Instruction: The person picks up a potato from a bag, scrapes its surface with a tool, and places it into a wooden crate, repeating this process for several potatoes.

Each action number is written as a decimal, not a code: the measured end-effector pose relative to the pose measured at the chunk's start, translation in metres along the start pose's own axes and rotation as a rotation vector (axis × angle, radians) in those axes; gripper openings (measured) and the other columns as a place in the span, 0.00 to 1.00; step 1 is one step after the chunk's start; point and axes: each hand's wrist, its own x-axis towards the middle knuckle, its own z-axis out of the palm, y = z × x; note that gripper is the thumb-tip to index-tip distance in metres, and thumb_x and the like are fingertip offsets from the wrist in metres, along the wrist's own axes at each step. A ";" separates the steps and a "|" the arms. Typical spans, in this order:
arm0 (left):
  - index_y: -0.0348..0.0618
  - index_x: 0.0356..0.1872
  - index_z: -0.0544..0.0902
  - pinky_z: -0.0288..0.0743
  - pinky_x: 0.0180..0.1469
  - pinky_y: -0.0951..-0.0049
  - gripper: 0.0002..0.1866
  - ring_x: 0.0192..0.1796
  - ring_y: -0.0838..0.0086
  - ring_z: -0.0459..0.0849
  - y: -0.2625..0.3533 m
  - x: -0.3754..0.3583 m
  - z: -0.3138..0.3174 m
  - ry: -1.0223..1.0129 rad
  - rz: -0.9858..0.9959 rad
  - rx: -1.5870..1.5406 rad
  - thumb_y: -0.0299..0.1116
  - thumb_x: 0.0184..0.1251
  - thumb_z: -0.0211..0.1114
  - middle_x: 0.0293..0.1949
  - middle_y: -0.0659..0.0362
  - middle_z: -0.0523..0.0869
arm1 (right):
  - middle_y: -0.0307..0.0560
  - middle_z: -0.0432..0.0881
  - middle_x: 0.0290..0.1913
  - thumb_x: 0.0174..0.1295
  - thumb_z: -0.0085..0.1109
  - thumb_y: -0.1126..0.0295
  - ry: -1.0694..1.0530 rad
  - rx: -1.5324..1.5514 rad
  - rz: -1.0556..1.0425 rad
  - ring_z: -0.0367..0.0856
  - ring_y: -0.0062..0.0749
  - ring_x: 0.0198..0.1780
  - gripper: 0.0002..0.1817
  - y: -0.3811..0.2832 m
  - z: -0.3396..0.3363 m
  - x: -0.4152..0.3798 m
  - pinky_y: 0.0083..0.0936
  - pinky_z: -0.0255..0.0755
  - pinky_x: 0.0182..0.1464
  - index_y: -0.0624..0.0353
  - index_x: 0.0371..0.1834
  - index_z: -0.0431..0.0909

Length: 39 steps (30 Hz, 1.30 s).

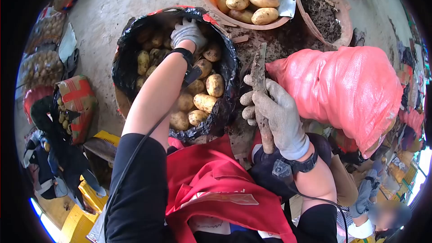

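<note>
My left hand (188, 32), in a grey glove, reaches into a basket lined with black plastic (123, 58) and rests on the potatoes (204, 101) piled inside; whether it grips one is hidden. My right hand (276, 114), also gloved and dirty, is closed around a soil-caked knife or stick (259, 74) held upright beside the basket. A red apron (211, 180) covers my lap below both hands.
An orange basin of potatoes (246, 0) and a basin of soil (321, 11) sit at the top. A full pink sack (346, 85) lies right. Mesh bags of potatoes (42, 65) and a small basket (74, 103) stand left. Another person's sleeve (366, 227) is at the lower right.
</note>
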 end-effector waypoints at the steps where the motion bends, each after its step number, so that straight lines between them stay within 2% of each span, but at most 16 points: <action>1: 0.53 0.80 0.69 0.77 0.74 0.53 0.48 0.77 0.52 0.75 -0.002 0.004 0.003 -0.074 -0.048 0.025 0.49 0.57 0.80 0.76 0.51 0.75 | 0.41 0.86 0.46 0.81 0.57 0.68 0.021 -0.016 -0.002 0.85 0.20 0.39 0.19 -0.001 0.003 -0.008 0.19 0.78 0.41 0.59 0.71 0.77; 3: 0.46 0.74 0.76 0.85 0.65 0.55 0.44 0.66 0.50 0.88 -0.012 0.052 0.001 -0.081 -0.047 0.031 0.48 0.55 0.81 0.63 0.50 0.88 | 0.41 0.86 0.46 0.81 0.57 0.68 0.012 -0.014 -0.039 0.84 0.19 0.38 0.19 -0.007 -0.002 0.022 0.18 0.78 0.40 0.60 0.70 0.78; 6: 0.38 0.73 0.77 0.83 0.65 0.58 0.42 0.66 0.56 0.88 -0.023 0.012 -0.012 -0.125 0.123 -0.258 0.50 0.61 0.79 0.58 0.50 0.91 | 0.41 0.87 0.46 0.81 0.56 0.68 0.027 -0.017 -0.016 0.84 0.19 0.37 0.18 -0.009 -0.004 0.013 0.17 0.77 0.39 0.61 0.70 0.78; 8: 0.43 0.70 0.81 0.79 0.71 0.59 0.29 0.64 0.61 0.88 -0.046 -0.016 -0.009 -0.284 0.248 -1.108 0.49 0.75 0.71 0.64 0.56 0.89 | 0.41 0.87 0.46 0.81 0.57 0.68 -0.004 -0.033 -0.021 0.84 0.20 0.37 0.17 -0.009 -0.001 0.012 0.18 0.77 0.38 0.61 0.67 0.79; 9: 0.43 0.70 0.81 0.79 0.71 0.59 0.29 0.64 0.61 0.88 -0.052 -0.041 -0.010 -0.286 0.249 -1.100 0.49 0.75 0.71 0.64 0.56 0.89 | 0.41 0.87 0.46 0.81 0.57 0.68 -0.005 -0.024 -0.021 0.84 0.20 0.37 0.17 -0.008 0.000 0.010 0.18 0.77 0.38 0.61 0.67 0.79; 11: 0.41 0.76 0.74 0.77 0.74 0.59 0.34 0.70 0.63 0.83 -0.062 -0.099 -0.013 -0.401 0.492 -1.646 0.49 0.77 0.70 0.69 0.54 0.83 | 0.46 0.86 0.51 0.82 0.58 0.60 -0.050 -0.049 0.066 0.86 0.26 0.40 0.24 -0.001 -0.002 0.011 0.22 0.79 0.43 0.61 0.74 0.73; 13: 0.44 0.79 0.70 0.72 0.78 0.56 0.40 0.75 0.64 0.78 -0.052 -0.155 -0.023 -0.604 0.443 -2.105 0.56 0.76 0.72 0.72 0.54 0.80 | 0.45 0.86 0.52 0.82 0.59 0.58 -0.087 -0.004 0.073 0.86 0.25 0.40 0.23 0.012 -0.006 0.006 0.22 0.80 0.41 0.59 0.72 0.75; 14: 0.47 0.83 0.66 0.68 0.81 0.55 0.47 0.76 0.64 0.77 -0.049 -0.183 -0.038 -0.635 0.366 -2.078 0.60 0.70 0.74 0.74 0.56 0.79 | 0.45 0.87 0.52 0.81 0.59 0.57 -0.125 0.060 0.091 0.86 0.25 0.39 0.23 0.016 -0.004 0.000 0.22 0.81 0.40 0.58 0.71 0.75; 17: 0.51 0.85 0.63 0.68 0.81 0.56 0.51 0.78 0.63 0.75 -0.042 -0.248 -0.039 -0.607 0.447 -2.067 0.61 0.68 0.76 0.77 0.57 0.75 | 0.41 0.87 0.50 0.80 0.62 0.54 -0.197 0.147 0.087 0.85 0.21 0.37 0.22 0.030 0.002 -0.017 0.20 0.81 0.36 0.54 0.68 0.78; 18: 0.52 0.88 0.56 0.68 0.81 0.53 0.55 0.79 0.61 0.75 -0.039 -0.264 -0.035 -0.600 0.511 -2.049 0.60 0.68 0.77 0.81 0.54 0.71 | 0.39 0.87 0.49 0.78 0.63 0.53 -0.193 0.125 0.053 0.85 0.20 0.37 0.22 0.033 0.003 -0.021 0.19 0.81 0.36 0.53 0.67 0.78; 19: 0.51 0.89 0.54 0.68 0.81 0.53 0.54 0.79 0.60 0.74 -0.042 -0.277 -0.034 -0.608 0.579 -1.956 0.55 0.70 0.77 0.80 0.53 0.72 | 0.38 0.87 0.47 0.77 0.65 0.53 -0.191 0.099 0.018 0.85 0.19 0.36 0.22 0.036 0.003 -0.026 0.19 0.80 0.36 0.52 0.66 0.79; 21: 0.50 0.89 0.53 0.69 0.80 0.53 0.51 0.80 0.59 0.73 -0.040 -0.308 -0.032 -0.431 0.471 -1.843 0.48 0.74 0.75 0.80 0.53 0.72 | 0.33 0.85 0.43 0.75 0.69 0.53 -0.189 0.079 -0.006 0.82 0.17 0.33 0.22 0.039 0.001 -0.036 0.18 0.80 0.34 0.55 0.62 0.82; 25: 0.50 0.89 0.53 0.78 0.73 0.57 0.48 0.73 0.63 0.80 -0.046 -0.361 -0.043 -0.452 0.370 -1.843 0.41 0.76 0.73 0.76 0.53 0.76 | 0.32 0.86 0.42 0.72 0.72 0.61 -0.178 -0.105 -0.164 0.81 0.15 0.33 0.20 0.053 -0.006 -0.048 0.15 0.78 0.36 0.57 0.61 0.83; 27: 0.51 0.87 0.56 0.77 0.38 0.82 0.44 0.43 0.82 0.83 -0.052 -0.382 -0.048 -0.552 0.254 -1.824 0.31 0.76 0.71 0.59 0.58 0.85 | 0.32 0.86 0.41 0.72 0.72 0.63 -0.235 -0.218 -0.281 0.81 0.16 0.33 0.19 0.059 -0.013 -0.049 0.15 0.76 0.36 0.57 0.61 0.83; 32: 0.50 0.87 0.57 0.81 0.41 0.80 0.45 0.45 0.80 0.86 -0.053 -0.408 -0.047 -0.430 0.261 -1.893 0.26 0.74 0.71 0.61 0.58 0.85 | 0.31 0.85 0.40 0.72 0.73 0.58 -0.344 -0.191 -0.207 0.81 0.15 0.36 0.22 0.060 -0.014 -0.063 0.18 0.77 0.38 0.55 0.64 0.83; 39: 0.50 0.86 0.61 0.83 0.43 0.79 0.44 0.48 0.80 0.86 -0.039 -0.419 -0.044 -0.294 0.309 -1.872 0.30 0.73 0.74 0.61 0.59 0.85 | 0.32 0.86 0.40 0.73 0.72 0.57 -0.344 -0.244 -0.223 0.82 0.16 0.36 0.22 0.058 -0.018 -0.067 0.17 0.76 0.38 0.53 0.65 0.83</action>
